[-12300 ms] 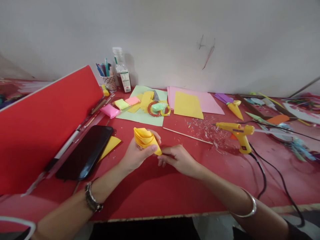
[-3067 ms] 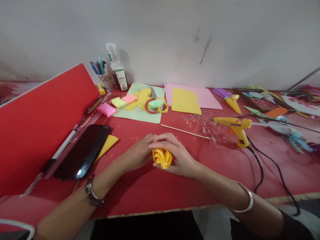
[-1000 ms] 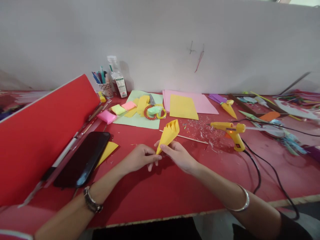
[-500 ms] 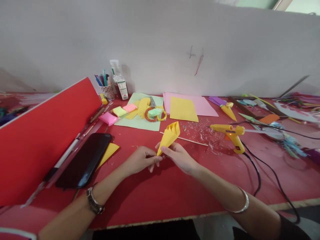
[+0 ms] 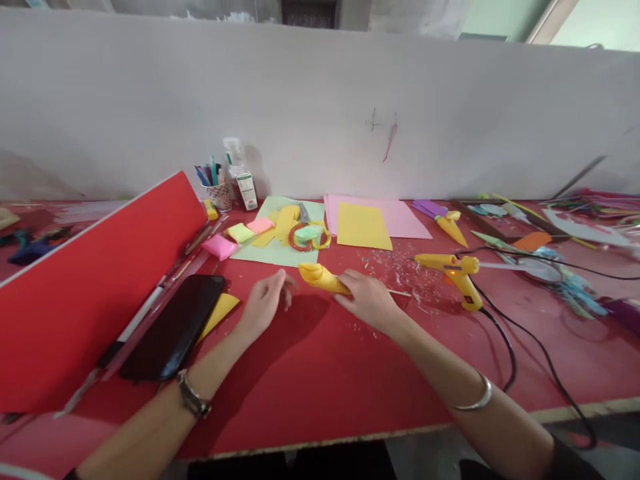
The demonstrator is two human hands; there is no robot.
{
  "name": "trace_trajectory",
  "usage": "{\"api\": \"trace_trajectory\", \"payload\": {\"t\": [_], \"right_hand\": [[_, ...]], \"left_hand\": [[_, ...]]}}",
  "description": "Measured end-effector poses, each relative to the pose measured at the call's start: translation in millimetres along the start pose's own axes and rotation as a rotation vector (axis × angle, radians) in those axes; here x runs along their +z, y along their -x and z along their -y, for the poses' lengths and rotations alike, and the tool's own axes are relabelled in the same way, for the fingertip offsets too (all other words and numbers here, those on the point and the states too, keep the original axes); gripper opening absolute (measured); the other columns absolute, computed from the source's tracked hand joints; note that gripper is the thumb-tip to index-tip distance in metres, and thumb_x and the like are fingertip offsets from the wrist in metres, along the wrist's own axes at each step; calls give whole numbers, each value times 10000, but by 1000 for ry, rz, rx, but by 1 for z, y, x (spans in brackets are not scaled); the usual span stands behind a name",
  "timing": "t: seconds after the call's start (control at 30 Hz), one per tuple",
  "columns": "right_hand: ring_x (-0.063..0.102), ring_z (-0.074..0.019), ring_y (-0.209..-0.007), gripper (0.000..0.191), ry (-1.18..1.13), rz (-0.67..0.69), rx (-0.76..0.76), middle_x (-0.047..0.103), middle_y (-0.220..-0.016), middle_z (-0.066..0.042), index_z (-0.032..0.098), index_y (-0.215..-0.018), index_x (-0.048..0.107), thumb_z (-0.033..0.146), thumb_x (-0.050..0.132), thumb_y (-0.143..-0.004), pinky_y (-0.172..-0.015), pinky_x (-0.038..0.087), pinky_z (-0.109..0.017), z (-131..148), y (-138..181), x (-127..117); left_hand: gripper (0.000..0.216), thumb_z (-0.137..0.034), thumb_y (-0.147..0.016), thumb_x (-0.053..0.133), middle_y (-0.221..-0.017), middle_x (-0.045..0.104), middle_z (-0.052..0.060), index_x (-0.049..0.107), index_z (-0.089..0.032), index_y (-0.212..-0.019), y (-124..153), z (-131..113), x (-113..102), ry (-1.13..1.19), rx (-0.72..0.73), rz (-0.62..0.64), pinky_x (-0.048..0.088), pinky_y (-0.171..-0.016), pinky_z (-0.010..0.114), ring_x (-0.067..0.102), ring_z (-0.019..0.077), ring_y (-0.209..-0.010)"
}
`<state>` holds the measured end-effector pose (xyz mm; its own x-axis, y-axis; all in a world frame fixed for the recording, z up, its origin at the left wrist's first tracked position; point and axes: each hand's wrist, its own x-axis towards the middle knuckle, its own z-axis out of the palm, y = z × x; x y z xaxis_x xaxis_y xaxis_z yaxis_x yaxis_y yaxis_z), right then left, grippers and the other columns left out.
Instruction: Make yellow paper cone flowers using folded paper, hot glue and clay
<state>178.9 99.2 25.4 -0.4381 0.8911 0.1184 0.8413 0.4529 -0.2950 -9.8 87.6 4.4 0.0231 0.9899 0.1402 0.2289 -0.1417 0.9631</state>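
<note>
My right hand (image 5: 367, 300) grips a rolled cone of yellow paper (image 5: 320, 276) by its narrow end. The cone lies nearly level, its wide, folded mouth pointing left. Nearby, a little to the left of that mouth, my left hand (image 5: 263, 301) holds nothing, with its fingers loosely bent and apart. Some of those fingers are blurred. Behind my right hand, a thin stick (image 5: 400, 293) on the red table is partly covered. A yellow paper piece (image 5: 220, 313) sticks out from beneath a black phone (image 5: 173, 327), beside my left wrist.
A yellow glue gun (image 5: 450, 262) with a lit light and trailing cord rests at right, near paper scraps. Yellow paper (image 5: 364, 225) overlaps pink sheets (image 5: 410, 220). A purple-and-yellow paper piece (image 5: 451, 231), a bottle (image 5: 244, 183), a pen cup (image 5: 219, 197) and a red board (image 5: 110, 280) surround the work area.
The cone has tipped from upright to nearly level, its mouth now leftward. My left hand has let go of its tip and moved left; my right hand keeps hold. The view has tilted slightly up.
</note>
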Motion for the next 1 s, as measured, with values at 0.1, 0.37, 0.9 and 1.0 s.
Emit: {"api": "trace_trajectory", "payload": {"t": [0.1,0.37,0.9,1.0], "right_hand": [[557,-166,-701,158,250,44,-58,592,-829,-63,150,-876,571,223,474,-774,-548,324,-240,1,1,-3],[574,-189,-748,134,343,111,-126,610,-834,-67,144,-845,576,197,474,-777,-593,374,-262,2,1,0],[548,-208,-828,244,424,107,-168,584,-900,-97,142,-921,556,52,387,-769,-649,429,-280,-1,4,2],[551,-205,-803,243,400,81,-169,585,-875,-94,142,-890,561,47,376,-765,-638,430,-280,0,3,2]], "left_hand": [[376,-477,-764,298,-512,473,-19,494,-171,-666,-11,4,-7,-23,81,-179,412,-472,226,477,111,-470],[233,-311,-733,423,-910,588,53,514,-175,-898,-70,-10,-11,-459,187,-114,447,-718,286,549,172,-852],[197,-196,-624,574,-954,565,180,577,-92,-791,-132,-11,26,-1002,146,122,404,-757,366,497,327,-965],[208,-190,-647,560,-997,548,162,551,-104,-837,-132,-15,23,-973,198,103,405,-759,332,489,293,-988]]}}
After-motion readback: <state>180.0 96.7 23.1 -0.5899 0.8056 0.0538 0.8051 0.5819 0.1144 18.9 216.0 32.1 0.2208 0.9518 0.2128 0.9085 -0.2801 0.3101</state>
